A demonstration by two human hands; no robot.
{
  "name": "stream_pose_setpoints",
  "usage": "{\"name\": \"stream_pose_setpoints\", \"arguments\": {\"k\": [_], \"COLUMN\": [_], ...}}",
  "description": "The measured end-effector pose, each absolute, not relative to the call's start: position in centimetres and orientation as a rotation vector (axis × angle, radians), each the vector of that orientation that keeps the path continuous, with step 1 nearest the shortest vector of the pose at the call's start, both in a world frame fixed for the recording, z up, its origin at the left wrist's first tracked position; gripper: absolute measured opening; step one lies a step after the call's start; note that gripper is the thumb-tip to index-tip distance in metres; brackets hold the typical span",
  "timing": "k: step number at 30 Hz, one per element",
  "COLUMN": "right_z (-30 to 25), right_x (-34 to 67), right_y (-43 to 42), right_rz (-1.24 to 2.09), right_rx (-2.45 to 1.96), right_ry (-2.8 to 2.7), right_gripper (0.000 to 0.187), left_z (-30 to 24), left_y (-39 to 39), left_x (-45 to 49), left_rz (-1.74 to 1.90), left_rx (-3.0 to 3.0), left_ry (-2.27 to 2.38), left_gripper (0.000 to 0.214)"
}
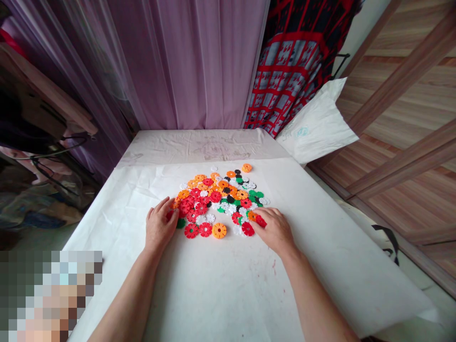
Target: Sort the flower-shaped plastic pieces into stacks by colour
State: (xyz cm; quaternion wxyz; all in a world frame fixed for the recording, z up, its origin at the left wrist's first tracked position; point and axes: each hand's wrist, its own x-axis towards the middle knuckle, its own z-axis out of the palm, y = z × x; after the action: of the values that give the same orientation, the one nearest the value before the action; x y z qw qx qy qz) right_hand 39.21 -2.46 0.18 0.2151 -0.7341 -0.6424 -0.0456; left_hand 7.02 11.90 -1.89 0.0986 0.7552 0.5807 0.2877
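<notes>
While the left hand (159, 229), in the head view, half curls at the left edge of the notched discs (215, 196) heaped mid-table (221, 285), the right hand (277, 231) bends loosely about orange and red ones, near right; whether either grips any, I cannot tell.

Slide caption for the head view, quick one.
Left hand and right hand at either side of a spread of notched red, orange, green, black and white discs on a white-covered table.
</notes>
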Motion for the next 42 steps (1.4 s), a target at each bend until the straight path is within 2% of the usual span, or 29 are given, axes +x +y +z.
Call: {"name": "stream_pose_setpoints", "arguments": {"k": [11,16,24,31,42], "right_z": [0.1,1.2,1.9,2.3,1.7], "right_x": [39.0,37.1,31.3,30.6,31.0], "right_y": [-1.5,-1.3,-1.1,-0.8,-1.1], "right_rz": [-0.115,-0.041,0.176,0.219,0.195], "right_rx": [-2.096,-1.869,-1.627,-1.727,-1.711], "right_ry": [-1.683,-1.605,-1.904,-1.985,-1.988], "right_gripper": [0.033,0.038,0.047,0.041,0.043], "left_z": [-1.3,-1.5,-1.5,-1.5,-1.2], "left_y": [11.7,11.7,11.6,11.4,11.2], "left_x": [7.2,7.1,7.1,7.2,7.4], "left_rz": [0.828,0.826,0.849,0.835,0.833], "left_rx": [2.211,2.227,2.237,2.217,2.206], "left_ry": [1.711,1.707,1.699,1.717,1.723], "left_gripper": [0.044,0.045,0.044,0.042,0.042]}}
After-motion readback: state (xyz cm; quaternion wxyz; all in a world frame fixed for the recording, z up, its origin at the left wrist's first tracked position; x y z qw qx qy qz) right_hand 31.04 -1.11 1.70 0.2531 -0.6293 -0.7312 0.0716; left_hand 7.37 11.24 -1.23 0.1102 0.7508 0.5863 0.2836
